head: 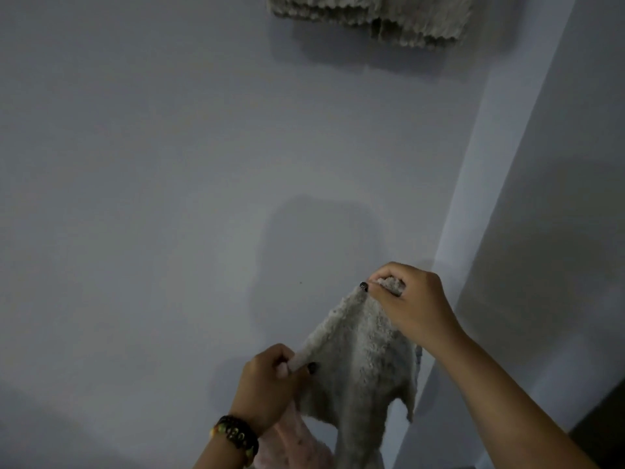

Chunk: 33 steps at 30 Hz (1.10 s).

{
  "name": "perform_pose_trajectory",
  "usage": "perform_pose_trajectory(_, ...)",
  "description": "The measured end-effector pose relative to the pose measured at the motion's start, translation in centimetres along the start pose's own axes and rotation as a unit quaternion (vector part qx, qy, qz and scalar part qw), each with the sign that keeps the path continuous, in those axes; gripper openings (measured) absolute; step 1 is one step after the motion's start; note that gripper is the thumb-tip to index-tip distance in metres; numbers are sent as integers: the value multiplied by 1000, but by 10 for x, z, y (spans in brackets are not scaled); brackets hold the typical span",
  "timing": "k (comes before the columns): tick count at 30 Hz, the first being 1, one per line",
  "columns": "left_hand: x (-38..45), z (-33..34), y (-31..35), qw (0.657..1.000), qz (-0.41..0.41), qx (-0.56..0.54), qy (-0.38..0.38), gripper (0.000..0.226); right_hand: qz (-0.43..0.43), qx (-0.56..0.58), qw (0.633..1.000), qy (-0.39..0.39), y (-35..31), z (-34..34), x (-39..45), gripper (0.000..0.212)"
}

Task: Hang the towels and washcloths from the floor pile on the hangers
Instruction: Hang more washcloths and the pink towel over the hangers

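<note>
Pale wall point(169, 164) ahead, hung towels point(372, 18) at twelve o'clock; left hand point(267, 384) and right hand point(409, 302) each pinch the grey washcloth point(358, 360)'s top edge.

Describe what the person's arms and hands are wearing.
Both forearms are bare, with no sleeves in view. The left hand has a chunky beaded bracelet at the wrist, dark beads mixed with amber-yellow ones. The right hand wears nothing at the wrist. Thumbnails on both hands carry dark polish.
</note>
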<state>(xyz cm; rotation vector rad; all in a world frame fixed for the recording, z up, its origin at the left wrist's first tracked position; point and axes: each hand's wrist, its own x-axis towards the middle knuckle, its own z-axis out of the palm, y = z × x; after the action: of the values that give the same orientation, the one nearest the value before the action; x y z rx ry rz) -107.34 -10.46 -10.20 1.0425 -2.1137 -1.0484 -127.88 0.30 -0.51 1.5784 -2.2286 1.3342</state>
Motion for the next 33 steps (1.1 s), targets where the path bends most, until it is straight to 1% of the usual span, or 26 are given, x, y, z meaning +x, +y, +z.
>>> perform_pose_trajectory(3, 3, -14, -10, 999, -34, -32, 13, 24, 50, 16, 998, 24, 3, 7, 3, 4)
perform_pose_trajectory(5, 4, -22, -12, 998, -46, -43, 13, 23, 87, 26, 995, 38, 6, 11, 4, 7)
perform_pose_trajectory(8, 3, -31, -16, 997, -53, -59, 21, 24, 120, 54, 988, 82, 5, 11, 6, 10)
perform_pose_trajectory(10, -1, -35, -15, 991, -61, -115, 33, 24, 138, 90, 982, 88, 3, 7, 6, 11)
perform_pose_trajectory(11, -3, -36, -12, 986, -71, -146, 31, 24, 149, 106, 980, 77, 2, 4, 6, 12)
perform_pose_trajectory(14, -6, -38, -2, 963, -92, -254, 20, 23, 183, 145, 972, 20, -5, -2, 4, 20)
perform_pose_trajectory(16, -8, -40, 7, 943, -97, -319, 7, 36, 191, 182, 964, -21, -13, -4, -1, 27)
perform_pose_trajectory(17, -9, -42, 14, 934, -95, -345, 9, 33, 195, 205, 958, -44, -17, -6, -4, 30)
perform_pose_trajectory(18, -11, -42, 22, 922, -92, -375, 11, 26, 203, 231, 949, -69, -20, -7, -7, 33)
perform_pose_trajectory(21, -14, -43, 48, 898, -76, -433, 0, 20, 210, 294, 919, -156, -29, -13, -15, 38)
perform_pose_trajectory(23, -14, -42, 61, 896, -58, -441, 1, 21, 161, 266, 924, -222, -32, -19, -19, 49)
perform_pose_trajectory(25, -14, -40, 69, 907, -37, -420, 8, 21, 98, 221, 930, -276, -36, -26, -22, 63)
perform_pose_trajectory(28, -12, -37, 81, 920, 1, -392, 27, 23, 45, 200, 926, -316, -41, -37, -25, 71)
perform_pose_trajectory(30, -10, -35, 87, 914, 3, -405, 34, 13, 36, 248, 910, -331, -44, -42, -24, 68)
perform_pose_trajectory(33, -6, -36, 94, 914, 11, -404, 36, 13, 49, 340, 866, -363, -41, -49, -21, 69)
